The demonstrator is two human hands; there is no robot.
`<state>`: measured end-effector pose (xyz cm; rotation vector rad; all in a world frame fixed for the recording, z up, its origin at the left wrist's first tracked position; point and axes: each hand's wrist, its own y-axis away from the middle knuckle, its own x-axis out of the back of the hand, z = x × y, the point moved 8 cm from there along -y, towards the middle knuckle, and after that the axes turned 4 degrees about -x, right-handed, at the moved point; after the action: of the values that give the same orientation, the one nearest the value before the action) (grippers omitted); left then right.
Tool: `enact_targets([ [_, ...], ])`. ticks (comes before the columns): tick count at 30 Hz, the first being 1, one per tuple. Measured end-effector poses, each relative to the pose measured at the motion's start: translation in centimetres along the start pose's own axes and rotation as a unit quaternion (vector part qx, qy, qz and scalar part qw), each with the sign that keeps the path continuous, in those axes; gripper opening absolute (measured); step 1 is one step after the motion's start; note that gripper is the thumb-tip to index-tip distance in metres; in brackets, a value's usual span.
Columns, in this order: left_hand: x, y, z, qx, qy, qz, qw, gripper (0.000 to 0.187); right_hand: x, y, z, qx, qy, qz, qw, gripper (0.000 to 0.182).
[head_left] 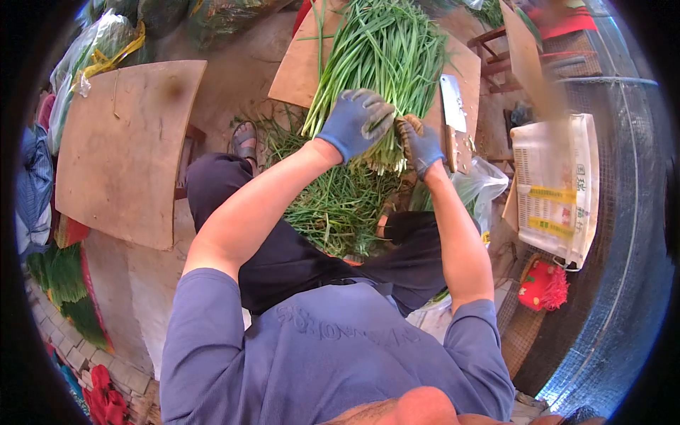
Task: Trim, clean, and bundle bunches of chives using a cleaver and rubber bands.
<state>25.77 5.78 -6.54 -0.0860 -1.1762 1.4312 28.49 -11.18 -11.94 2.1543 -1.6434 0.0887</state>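
Between the knees (237,191), a pile of loose leaves (333,216) lies on the floor, below the near edge of the counter (294,74). Just beyond, at that edge, both gloved hands are on the greens (386,57). The left hand (358,122) lies over the stems from the left, fingers spread slightly and bent. The right hand (419,142) is curled at the stems' right side, its fingertips close to those of the left; whether it pinches any stems, I cannot tell. The pale stem ends hang below the hands, at the near edge, and the leaves fan out towards the far edge. Right of the greens, the cleaver (453,104) lies along the counter's right edge, its handle towards the near right corner. A white sack (556,188) stands well to the right; a bare board (124,152) is to the left, near a sandal (245,142).
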Motion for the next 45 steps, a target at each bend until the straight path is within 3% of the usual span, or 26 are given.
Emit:
enact_targets([
  [1, 0.0, 0.0, 0.8, -0.009, 0.005, -0.005, 1.0, 0.031, -0.5, -0.1, 0.1, 0.012, -0.083, -0.013, 0.996, 0.023],
  [4, -0.6, 0.1, 0.8, -0.023, -0.011, -0.03, 0.999, 0.034, -0.3, -0.5, 0.0, 0.03, -0.106, 0.036, 0.993, 0.021],
  [7, -1.0, 0.6, 0.5, -0.042, -0.033, -0.054, 0.997, 0.033, -0.2, 0.4, -1.0, -0.005, -0.244, 0.009, 0.97, 0.021],
  [10, -1.6, 0.9, 0.8, -0.048, -0.032, -0.062, 0.996, 0.027, 0.2, 2.9, -7.2, 0.039, -0.241, -0.004, 0.97, 0.024],
  [13, -1.5, 0.8, 0.8, -0.054, -0.032, -0.06, 0.996, 0.024, 2.7, 8.1, -16.9, 0.212, -0.187, -0.012, 0.959, 0.033],
  [14, -1.4, 0.7, 0.8, -0.054, -0.03, -0.068, 0.996, 0.023, 4.6, 9.8, -18.2, 0.219, -0.199, 0.012, 0.955, 0.032],
  [15, -1.5, 0.7, 0.7, -0.052, -0.025, -0.077, 0.995, 0.022, 5.0, 13.2, -22.0, 0.314, -0.169, -0.019, 0.934, 0.031],
  [17, -1.1, 0.3, 0.8, -0.058, -0.027, -0.074, 0.995, 0.02, 8.9, 17.4, -22.9, 0.323, -0.282, -0.129, 0.894, 0.028],
  [22, 0.3, 0.0, -0.5, -0.039, 0.006, -0.037, 0.999, 0.021, 12.7, 27.4, -20.9, 0.393, -0.27, -0.166, 0.863, 0.029],
  [24, 1.5, -0.2, -2.2, 0.011, 0.036, 0.008, 0.999, 0.022, 10.2, 27.4, -17.0, 0.352, -0.212, -0.161, 0.897, 0.029],
  [25, 2.1, -0.2, -3.4, 0.047, 0.044, 0.02, 0.998, 0.025, 7.8, 25.7, -13.5, 0.234, -0.148, -0.155, 0.949, 0.03],
  [26, 2.8, 0.2, -4.5, 0.081, 0.012, 0.05, 0.995, 0.026, 4.7, 24.5, -8.2, -0.069, -0.087, -0.228, 0.967, 0.031],
  [27, 3.5, 0.6, -5.7, 0.114, -0.021, 0.079, 0.99, 0.027, 0.7, 23.4, -6.6, -0.223, 0.09, -0.232, 0.942, 0.035],
  [28, 4.2, 1.2, -6.8, 0.146, -0.055, 0.109, 0.982, 0.028, -1.2, 22.2, -4.7, 0.064, 0.374, -0.181, 0.907, 0.041],
  [30, 3.8, 2.9, -10.1, 0.241, -0.085, 0.067, 0.965, 0.033, -4.1, 21.2, 0.2, -0.122, 0.558, -0.323, 0.754, 0.046],
  [32, 2.2, 4.3, -12.6, 0.323, -0.075, 0.007, 0.943, 0.039, -8.1, 18.6, 2.3, -0.072, 0.36, -0.289, 0.884, 0.046],
  [34, 0.3, 5.5, -14.5, 0.396, -0.032, -0.076, 0.914, 0.045, -11.4, 15.4, 3.3, -0.041, 0.38, -0.3, 0.874, 0.043],
  [36, -0.7, 5.3, -13.9, 0.404, -0.025, -0.111, 0.908, 0.055, -14.3, 11.9, 4.9, -0.002, 0.38, -0.356, 0.854, 0.044],
  [39, -2.9, 5.5, -14.1, 0.414, 0.022, -0.124, 0.902, 0.068, -12.5, 5.2, 3.5, -0.052, 0.377, -0.177, 0.908, 0.044],
  [43, -2.4, 4.7, -12.7, 0.422, 0.009, -0.126, 0.898, 0.074, -11.6, 8.9, 0.5, 0.045, 0.35, -0.23, 0.907, 0.043],
  [45, -2.6, 4.7, -13.2, 0.418, -0.028, -0.137, 0.898, 0.075, -5.6, 9.6, -2.5, -0.006, 0.382, -0.037, 0.923, 0.046],
])
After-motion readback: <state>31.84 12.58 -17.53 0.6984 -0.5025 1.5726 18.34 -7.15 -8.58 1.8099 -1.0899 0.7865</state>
